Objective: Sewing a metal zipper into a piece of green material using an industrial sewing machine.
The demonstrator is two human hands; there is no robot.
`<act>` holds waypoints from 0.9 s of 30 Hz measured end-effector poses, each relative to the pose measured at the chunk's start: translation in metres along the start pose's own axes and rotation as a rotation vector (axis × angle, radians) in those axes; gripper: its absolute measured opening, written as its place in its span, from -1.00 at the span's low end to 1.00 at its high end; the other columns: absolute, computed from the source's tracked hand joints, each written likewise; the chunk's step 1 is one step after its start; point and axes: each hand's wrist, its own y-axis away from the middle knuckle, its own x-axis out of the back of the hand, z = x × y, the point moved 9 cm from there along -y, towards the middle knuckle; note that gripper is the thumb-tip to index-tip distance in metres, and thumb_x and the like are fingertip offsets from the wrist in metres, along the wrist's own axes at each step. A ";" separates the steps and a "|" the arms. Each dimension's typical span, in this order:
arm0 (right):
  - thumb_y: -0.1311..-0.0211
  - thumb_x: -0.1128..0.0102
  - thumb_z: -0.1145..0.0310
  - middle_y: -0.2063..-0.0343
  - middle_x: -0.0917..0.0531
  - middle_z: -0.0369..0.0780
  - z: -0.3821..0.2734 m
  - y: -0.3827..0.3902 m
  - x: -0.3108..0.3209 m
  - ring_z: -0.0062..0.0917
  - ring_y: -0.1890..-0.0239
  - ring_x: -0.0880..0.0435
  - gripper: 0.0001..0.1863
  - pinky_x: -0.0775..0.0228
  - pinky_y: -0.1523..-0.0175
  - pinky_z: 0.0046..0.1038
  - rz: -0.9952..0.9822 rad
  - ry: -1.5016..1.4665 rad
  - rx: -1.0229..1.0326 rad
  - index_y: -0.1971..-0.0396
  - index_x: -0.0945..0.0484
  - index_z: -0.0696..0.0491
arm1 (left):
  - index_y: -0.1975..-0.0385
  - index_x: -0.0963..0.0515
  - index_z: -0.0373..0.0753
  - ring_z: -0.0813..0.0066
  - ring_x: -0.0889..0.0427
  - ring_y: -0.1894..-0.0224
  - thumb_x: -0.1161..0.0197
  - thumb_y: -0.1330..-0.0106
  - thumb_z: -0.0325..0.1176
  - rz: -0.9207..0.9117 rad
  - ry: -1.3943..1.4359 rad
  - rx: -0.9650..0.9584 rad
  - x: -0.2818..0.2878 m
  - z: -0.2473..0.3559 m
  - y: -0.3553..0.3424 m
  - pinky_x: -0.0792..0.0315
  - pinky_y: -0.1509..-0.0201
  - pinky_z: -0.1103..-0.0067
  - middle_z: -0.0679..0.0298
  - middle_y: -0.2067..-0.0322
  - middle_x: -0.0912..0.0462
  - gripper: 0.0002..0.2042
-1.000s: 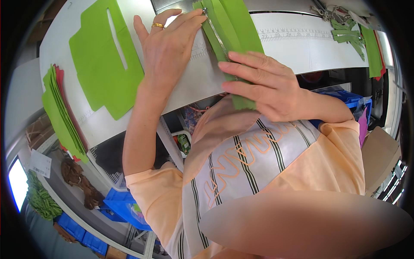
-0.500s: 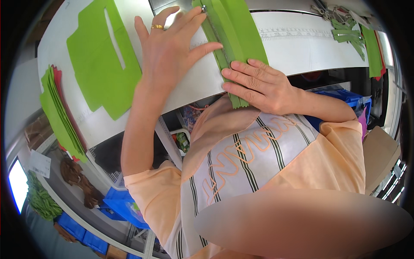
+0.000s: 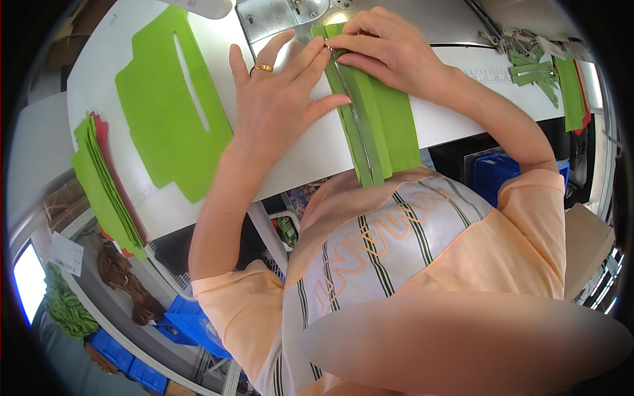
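Note:
A green zipper (image 3: 355, 119) with silvery metal teeth lies lengthwise along a folded green fabric piece (image 3: 398, 125). Its near end hangs past the table edge against my shirt. My left hand (image 3: 277, 99), a gold-coloured ring on one finger, rests over the left side with fingers spread. Its fingertips meet the zipper's far end, and its thumb tip touches the tape partway down. At that same far end my right hand (image 3: 389, 56) has thumb and forefinger closed on the zipper's edge. What exactly lies under those fingertips is partly hidden.
A green fabric panel with a long slot (image 3: 155, 99) lies left on the white table (image 3: 297, 158). Stacked green and red pieces (image 3: 105, 185) hang over the left edge. Metal machine plates (image 3: 274, 20) are at the back; short green zippers (image 3: 531, 72) lie far right.
My right hand has gone from the zipper's near end to its far end, beside my left fingertips. The zipper and fabric sit slightly lower in view, and the whole view has shifted a little.

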 end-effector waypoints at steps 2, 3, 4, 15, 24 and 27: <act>-0.05 -0.28 0.37 0.14 -0.55 -0.19 -0.003 0.004 0.013 -0.33 0.13 -0.53 -0.61 -0.41 0.08 -0.37 0.124 -0.043 0.056 0.07 -0.53 0.07 | 0.00 -0.59 -0.08 0.31 -0.34 -0.22 -0.32 -0.05 0.08 -0.002 0.003 -0.008 -0.001 0.000 0.000 0.03 -0.20 -0.13 0.49 -0.04 -0.59 -0.46; -0.06 -0.33 0.38 0.16 -0.57 -0.22 -0.007 0.006 0.024 -0.33 0.20 -0.55 -0.60 -0.43 0.13 -0.36 0.247 -0.084 0.112 0.04 -0.56 0.06 | 0.05 -0.59 -0.13 0.33 -0.35 -0.20 -0.31 -0.03 0.10 0.024 0.013 -0.015 0.000 0.000 -0.001 0.04 -0.19 -0.16 0.52 -0.04 -0.57 -0.45; -0.06 -0.33 0.38 0.16 -0.57 -0.22 -0.009 0.009 0.025 -0.33 0.20 -0.55 -0.60 -0.43 0.13 -0.36 0.251 -0.082 0.108 0.04 -0.56 0.06 | 0.10 -0.60 -0.17 0.34 -0.35 -0.18 -0.29 -0.01 0.13 0.055 0.032 -0.016 0.003 0.000 -0.001 0.05 -0.18 -0.19 0.54 -0.03 -0.55 -0.44; -0.02 -0.34 0.18 -0.01 -0.60 -0.30 -0.031 0.034 0.019 -0.46 -0.02 -0.58 -0.55 -0.49 -0.04 -0.40 0.369 0.175 0.102 0.07 -0.59 0.04 | -0.05 -0.52 -0.08 0.27 -0.28 -0.27 -0.34 -0.06 0.03 -0.025 0.102 0.064 -0.004 -0.006 -0.001 0.14 -0.28 -0.09 0.47 -0.06 -0.57 -0.45; -0.02 -0.36 0.31 -0.05 -0.58 -0.25 -0.033 0.033 0.021 -0.37 -0.06 -0.57 -0.54 -0.49 -0.07 -0.39 0.352 0.141 0.115 0.03 -0.56 0.09 | 0.05 -0.54 -0.20 0.15 -0.46 -0.14 -0.43 -0.03 -0.10 0.103 0.079 0.275 0.084 -0.024 0.060 -0.11 -0.26 0.04 0.29 -0.06 -0.56 -0.50; -0.03 -0.35 0.32 -0.05 -0.58 -0.25 -0.033 0.033 0.020 -0.36 -0.07 -0.57 -0.54 -0.49 -0.07 -0.39 0.347 0.143 0.125 0.02 -0.55 0.09 | 0.00 -0.54 -0.20 0.16 -0.45 -0.14 -0.38 -0.09 -0.28 -0.152 -0.346 0.434 0.077 -0.039 0.115 -0.19 -0.25 0.19 0.27 -0.06 -0.57 -0.57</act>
